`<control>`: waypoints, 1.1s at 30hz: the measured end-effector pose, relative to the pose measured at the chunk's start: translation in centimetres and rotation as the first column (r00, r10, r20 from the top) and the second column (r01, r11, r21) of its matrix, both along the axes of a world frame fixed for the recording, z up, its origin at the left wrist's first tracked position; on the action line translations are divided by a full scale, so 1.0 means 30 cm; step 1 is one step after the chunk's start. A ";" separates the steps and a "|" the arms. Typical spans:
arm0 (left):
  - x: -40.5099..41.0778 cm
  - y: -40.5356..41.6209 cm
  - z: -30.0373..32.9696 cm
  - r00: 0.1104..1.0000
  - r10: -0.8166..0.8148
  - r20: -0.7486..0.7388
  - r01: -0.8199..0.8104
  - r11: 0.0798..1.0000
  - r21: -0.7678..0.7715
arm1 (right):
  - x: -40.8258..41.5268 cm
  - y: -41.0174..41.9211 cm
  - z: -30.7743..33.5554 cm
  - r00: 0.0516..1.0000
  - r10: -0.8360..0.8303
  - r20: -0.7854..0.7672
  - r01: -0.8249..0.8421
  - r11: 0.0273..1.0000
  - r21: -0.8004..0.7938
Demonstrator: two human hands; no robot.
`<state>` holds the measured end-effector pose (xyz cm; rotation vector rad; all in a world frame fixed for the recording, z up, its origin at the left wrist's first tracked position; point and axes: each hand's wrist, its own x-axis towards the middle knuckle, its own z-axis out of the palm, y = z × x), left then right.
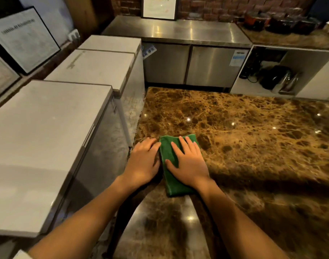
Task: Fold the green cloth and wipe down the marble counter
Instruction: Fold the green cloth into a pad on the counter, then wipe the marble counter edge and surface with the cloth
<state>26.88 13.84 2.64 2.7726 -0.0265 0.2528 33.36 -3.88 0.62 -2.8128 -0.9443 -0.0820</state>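
— How much room is there on the marble counter (253, 131)?

— Plenty. The polished brown slab with tan veining runs bare to the right and toward the far edge, with ceiling lights glinting on it. Its left edge sits just beside the white chest freezers (48, 131), whose flat lids line that whole side.

— And beyond the far edge?

— A gap, then a stainless steel cabinet (188, 62) with two doors and a bare, shiny top. A framed notice (159, 8) leans against the brick wall behind it. To the right, an open white shelf (272, 75) holds dark appliances and cords, too dim to name.

— Where's the green cloth (169, 161)?

— Near the counter's left edge, folded into a narrow strip, soft and slightly napped, with a stitched hem.

— The hands?

— The right hand (189, 165) lies flat on top of it, fingers straight and spread, pressing down. The left hand (143, 161) rests palm-down on the marble at the cloth's left side, fingers loosely extended, fingertips (156, 146) touching its edge. Neither one clutches anything.
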 end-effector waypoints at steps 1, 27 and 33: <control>-0.046 -0.009 -0.016 0.998 -0.007 -0.058 0.009 0.999 0.036 | -0.028 -0.007 -0.001 0.999 -0.026 -0.021 0.025 0.999 -0.029; -0.541 -0.010 -0.084 0.934 0.348 0.087 -0.272 0.845 -0.460 | -0.372 0.106 -0.025 0.986 -0.112 -0.121 0.104 0.992 -0.072; -0.537 0.004 -0.043 0.867 0.497 0.033 -0.394 0.726 -0.564 | -0.602 0.204 -0.027 0.974 0.170 -0.149 -0.179 0.983 -0.049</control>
